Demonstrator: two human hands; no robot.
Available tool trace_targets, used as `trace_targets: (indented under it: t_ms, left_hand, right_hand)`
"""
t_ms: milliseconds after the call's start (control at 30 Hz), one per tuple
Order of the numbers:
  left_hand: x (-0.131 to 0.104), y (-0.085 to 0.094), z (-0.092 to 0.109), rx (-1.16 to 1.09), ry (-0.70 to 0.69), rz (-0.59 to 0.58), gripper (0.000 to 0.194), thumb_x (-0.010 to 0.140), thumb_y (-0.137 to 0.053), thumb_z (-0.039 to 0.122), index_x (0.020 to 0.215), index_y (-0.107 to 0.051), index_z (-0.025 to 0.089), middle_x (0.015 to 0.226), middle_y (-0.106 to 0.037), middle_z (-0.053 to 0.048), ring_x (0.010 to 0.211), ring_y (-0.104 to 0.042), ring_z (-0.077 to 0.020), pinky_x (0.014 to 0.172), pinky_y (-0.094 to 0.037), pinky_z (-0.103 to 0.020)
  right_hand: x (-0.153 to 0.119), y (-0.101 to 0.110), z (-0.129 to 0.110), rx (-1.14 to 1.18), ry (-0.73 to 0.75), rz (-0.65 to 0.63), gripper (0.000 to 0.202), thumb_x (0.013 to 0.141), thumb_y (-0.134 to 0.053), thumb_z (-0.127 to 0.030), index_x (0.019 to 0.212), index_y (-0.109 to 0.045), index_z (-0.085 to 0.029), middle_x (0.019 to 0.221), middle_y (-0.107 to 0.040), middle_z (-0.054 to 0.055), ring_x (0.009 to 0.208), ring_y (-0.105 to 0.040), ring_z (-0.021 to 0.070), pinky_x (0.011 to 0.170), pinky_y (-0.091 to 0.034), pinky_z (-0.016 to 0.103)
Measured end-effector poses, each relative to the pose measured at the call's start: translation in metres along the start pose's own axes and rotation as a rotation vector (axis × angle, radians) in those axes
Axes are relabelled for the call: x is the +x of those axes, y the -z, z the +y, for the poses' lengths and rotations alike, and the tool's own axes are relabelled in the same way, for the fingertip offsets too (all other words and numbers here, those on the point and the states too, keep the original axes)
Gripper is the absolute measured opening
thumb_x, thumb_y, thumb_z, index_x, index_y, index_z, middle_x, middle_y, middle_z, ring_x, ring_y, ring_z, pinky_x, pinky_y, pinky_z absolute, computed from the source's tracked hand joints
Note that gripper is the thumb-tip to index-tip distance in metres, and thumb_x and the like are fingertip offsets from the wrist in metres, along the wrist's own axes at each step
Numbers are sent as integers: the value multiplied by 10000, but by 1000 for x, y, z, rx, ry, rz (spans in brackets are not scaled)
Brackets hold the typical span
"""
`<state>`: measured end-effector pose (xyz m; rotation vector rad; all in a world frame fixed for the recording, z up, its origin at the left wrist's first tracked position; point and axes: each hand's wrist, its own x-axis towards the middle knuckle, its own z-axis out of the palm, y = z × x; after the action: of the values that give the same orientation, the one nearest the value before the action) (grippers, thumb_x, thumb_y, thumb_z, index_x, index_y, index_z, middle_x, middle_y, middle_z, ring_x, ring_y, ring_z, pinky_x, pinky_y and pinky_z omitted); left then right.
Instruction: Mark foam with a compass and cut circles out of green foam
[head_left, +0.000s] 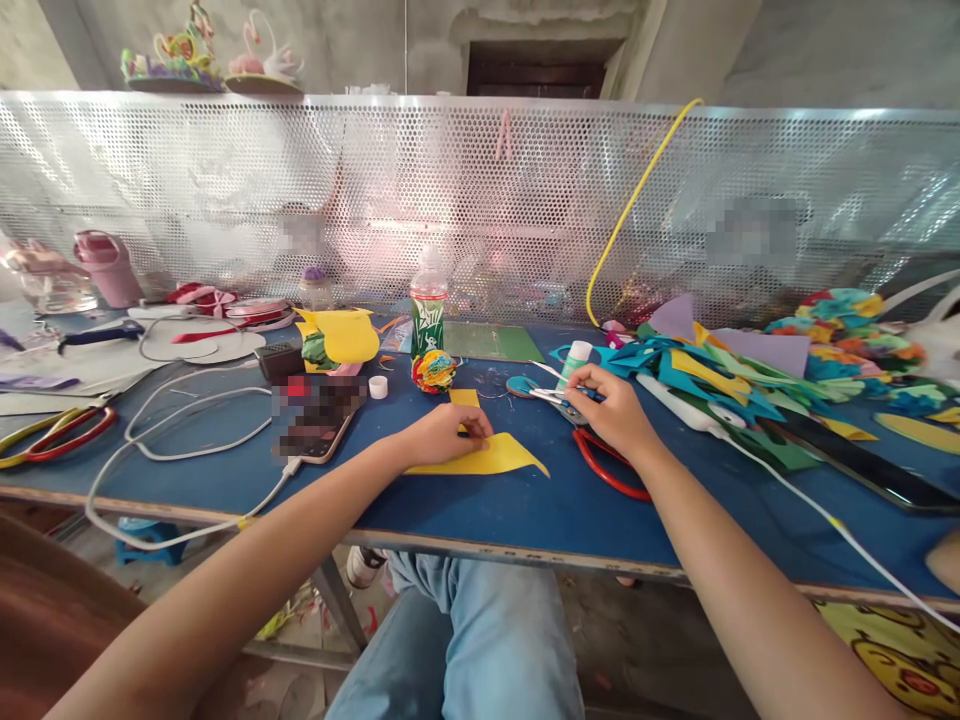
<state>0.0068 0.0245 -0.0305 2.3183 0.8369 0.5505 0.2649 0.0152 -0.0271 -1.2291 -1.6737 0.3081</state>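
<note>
My left hand [448, 437] rests on a yellow sheet [499, 458] near the table's front edge, its fingers curled and closed on it. My right hand [611, 408] is to the right, fingers pinched beside slim silver-and-blue tools; which of them it grips, I cannot make out. Just behind those fingers stands a glue stick [574, 364] with a white top. Under the right hand lie scissors with red handles [611, 468]. A smaller yellow strip [463, 398] lies beyond the left hand. A multicoloured ruffled ball [433, 371] sits behind it, before a green-labelled bottle [429, 310].
Left are a phone [319, 415] on a white cable, a white cap [378, 386] and yellow-red scissors [56, 435]. On the right are a heap of coloured pieces [697, 365], a white corded tool [679, 402] and a dark phone [874, 465]. A perforated metal panel [465, 200] stands behind.
</note>
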Motion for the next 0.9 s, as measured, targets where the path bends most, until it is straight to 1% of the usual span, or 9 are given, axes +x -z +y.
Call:
trace_targets:
  t_ms: [67, 267, 367, 500, 667, 767, 900]
  left_hand:
    - [1, 0, 0, -48, 7, -1, 147, 776, -577, 224, 880, -618, 130, 848, -664, -59, 797, -620, -159, 738, -480, -275]
    - [1, 0, 3, -144, 38, 2, 147, 774, -598, 226, 882, -608, 127, 810, -663, -52, 769, -620, -148, 707, -477, -268]
    - [1, 0, 4, -178, 44, -2, 153, 775, -601, 220, 890, -606, 121, 802, -662, -52, 751, -615, -142, 695, -475, -262]
    - [2, -1, 2, -202, 45, -4, 169, 780, -599, 225, 907, -612, 115, 805, -664, -56, 757, -616, -141, 696, -473, -260]
    - [1, -1, 1, -196, 33, 5, 198, 788, -599, 247, 927, -635, 111, 845, -672, -66, 792, -622, -148, 705, -473, -257]
    - [1, 0, 2, -169, 28, 1, 199, 794, -591, 236, 932, -658, 110, 860, -684, -73, 783, -621, -149, 685, -470, -252]
    - [1, 0, 2, -115, 17, 1, 202, 794, -580, 220, 933, -680, 112, 875, -693, -75, 779, -615, -151, 682, -464, -251]
  right_hand:
    - [0, 1, -1, 10, -8, 3, 55, 697, -548, -252, 686, -517, -208, 686, -567, -10, 683, -524, 163, 686, -379, 285]
    - [0, 3, -4, 59, -39, 28, 48, 701, -546, -250, 693, -523, -209, 671, -546, -15, 644, -488, 151, 643, -372, 282]
    - [0, 3, -2, 92, -58, 27, 49, 698, -555, -246, 698, -527, -206, 675, -543, -18, 642, -485, 144, 647, -374, 282]
    - [2, 0, 4, 151, -112, 2, 78, 715, -569, -274, 738, -541, -205, 688, -551, -14, 608, -476, 132, 589, -374, 274]
    - [2, 0, 7, 245, -169, -24, 186, 723, -606, -336, 851, -600, -201, 687, -550, -13, 541, -447, 109, 531, -375, 263]
    - [2, 1, 7, 304, -180, -11, 214, 721, -631, -368, 854, -609, -202, 646, -520, -23, 548, -450, 108, 522, -370, 255]
    - [1, 2, 4, 402, -176, -2, 292, 662, -710, -387, 876, -599, -222, 645, -519, -29, 552, -463, 112, 505, -360, 251]
